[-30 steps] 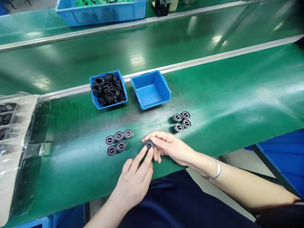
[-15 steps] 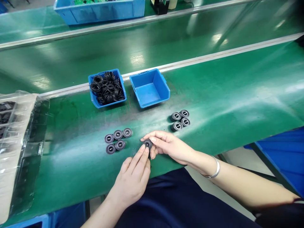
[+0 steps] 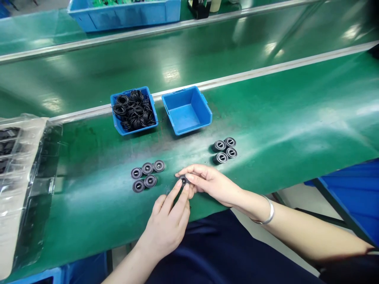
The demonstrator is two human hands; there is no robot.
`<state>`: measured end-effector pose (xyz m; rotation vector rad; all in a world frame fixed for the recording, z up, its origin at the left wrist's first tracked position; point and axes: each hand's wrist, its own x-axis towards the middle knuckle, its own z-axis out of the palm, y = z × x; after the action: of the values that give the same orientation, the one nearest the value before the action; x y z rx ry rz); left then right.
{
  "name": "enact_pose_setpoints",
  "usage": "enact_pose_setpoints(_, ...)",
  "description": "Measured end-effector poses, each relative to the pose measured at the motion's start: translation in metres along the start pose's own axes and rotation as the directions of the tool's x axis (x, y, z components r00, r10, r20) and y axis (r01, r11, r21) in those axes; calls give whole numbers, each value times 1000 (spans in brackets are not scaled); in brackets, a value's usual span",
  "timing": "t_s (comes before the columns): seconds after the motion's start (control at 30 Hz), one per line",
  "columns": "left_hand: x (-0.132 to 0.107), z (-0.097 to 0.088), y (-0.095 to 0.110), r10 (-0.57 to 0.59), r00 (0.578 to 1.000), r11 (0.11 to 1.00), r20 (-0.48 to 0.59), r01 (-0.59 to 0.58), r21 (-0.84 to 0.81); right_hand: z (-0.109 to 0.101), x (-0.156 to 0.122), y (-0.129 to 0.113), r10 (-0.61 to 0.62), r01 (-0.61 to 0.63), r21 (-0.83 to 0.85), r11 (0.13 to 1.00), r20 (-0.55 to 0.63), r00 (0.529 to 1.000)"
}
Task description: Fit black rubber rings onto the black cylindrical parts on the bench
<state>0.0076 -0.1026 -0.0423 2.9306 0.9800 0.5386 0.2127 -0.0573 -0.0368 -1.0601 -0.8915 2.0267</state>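
Between my hands, a dark round rubber bushing (image 3: 184, 180) is held above the green belt (image 3: 266, 118). My right hand (image 3: 211, 183) pinches it from the right with its fingers and thumb. The fingertips of my left hand (image 3: 166, 223) press on it from the near side, and they hide part of its face. To the left lies a group of several matching bushings (image 3: 145, 175), and another group of several (image 3: 224, 150) stands to the right. Neither hand touches these groups.
Behind the bushings, a blue bin (image 3: 117, 118) holds a heap of black O-rings (image 3: 133, 110), with an empty blue bin (image 3: 183, 118) next to it. A clear plastic tray (image 3: 29, 173) lies at the left, and a metal rail runs behind the belt.
My fingers have closed further around the bushing, covering more of it. My left hand has shifted slightly, and the other parts and bins have not moved apart from small shifts of the view.
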Motion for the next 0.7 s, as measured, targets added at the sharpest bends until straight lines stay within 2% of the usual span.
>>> enact_pose_setpoints(0.23,-2,2,1,-62,996,996,-56,58,-75,0,-1,-2,-8,8,-45,999,11,1000)
enact_pose_setpoints(0.5,2,-4,-11,37,998,989,51,-29,-145,-4,-1,3,-11,13,-71,997,41,999)
enact_pose_setpoints(0.7,2,-2,-6,-52,997,978,52,61,-200,-4,-3,0,-5,8,-93,996,32,999)
